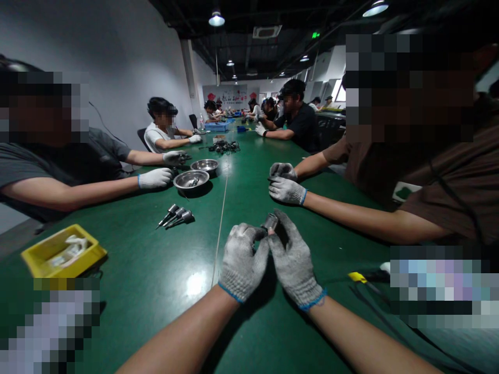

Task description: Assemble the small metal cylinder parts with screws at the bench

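Observation:
My left hand (241,259) and my right hand (292,254), both in grey-white knit gloves with blue cuffs, meet above the green table (249,171). Between their fingertips is a small dark metal cylinder (272,222). The right thumb and fingers close around its side, while the left fingertips grip its left end. Gloved fingers hide part of the cylinder, so its exact kind does not show. To the left, several metal parts with cylindrical heads and thin shafts (177,215) lie side by side on the table.
Two steel bowls (191,181) stand beyond those parts, the nearer with small pieces inside. At left is a yellow bin (64,254) with white items. Co-workers' gloved hands (155,178) work at left and opposite at right (287,190). Black cables (374,301) lie at right.

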`<act>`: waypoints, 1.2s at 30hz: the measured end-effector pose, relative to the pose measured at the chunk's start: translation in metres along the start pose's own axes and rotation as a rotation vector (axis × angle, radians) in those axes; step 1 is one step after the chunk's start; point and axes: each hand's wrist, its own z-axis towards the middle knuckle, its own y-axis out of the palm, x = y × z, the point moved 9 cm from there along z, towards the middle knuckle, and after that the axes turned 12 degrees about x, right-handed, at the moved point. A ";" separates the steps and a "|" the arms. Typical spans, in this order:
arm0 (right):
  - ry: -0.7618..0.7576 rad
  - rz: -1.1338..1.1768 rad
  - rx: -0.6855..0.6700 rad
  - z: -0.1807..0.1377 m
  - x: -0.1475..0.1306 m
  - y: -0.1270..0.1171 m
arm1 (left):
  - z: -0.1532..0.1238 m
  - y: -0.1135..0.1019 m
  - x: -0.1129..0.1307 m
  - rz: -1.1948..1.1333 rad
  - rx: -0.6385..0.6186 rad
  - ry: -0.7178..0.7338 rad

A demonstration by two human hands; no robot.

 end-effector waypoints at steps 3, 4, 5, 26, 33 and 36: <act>0.001 -0.009 -0.005 0.001 -0.001 0.001 | 0.000 0.000 0.000 0.007 -0.002 -0.008; 0.001 -0.010 -0.007 0.001 -0.001 0.002 | 0.000 0.000 0.000 0.006 -0.003 -0.011; 0.002 -0.013 -0.007 0.001 -0.002 0.001 | 0.001 0.000 0.001 -0.001 -0.003 -0.018; 0.180 0.072 -0.040 0.006 0.016 0.011 | 0.009 0.021 -0.077 0.021 -0.583 -0.208; 0.273 -0.029 -0.026 0.004 0.033 0.008 | 0.006 0.025 -0.076 0.066 -0.636 -0.156; 0.305 -0.034 -0.017 0.005 0.040 0.008 | 0.005 0.026 -0.076 0.056 -0.643 -0.168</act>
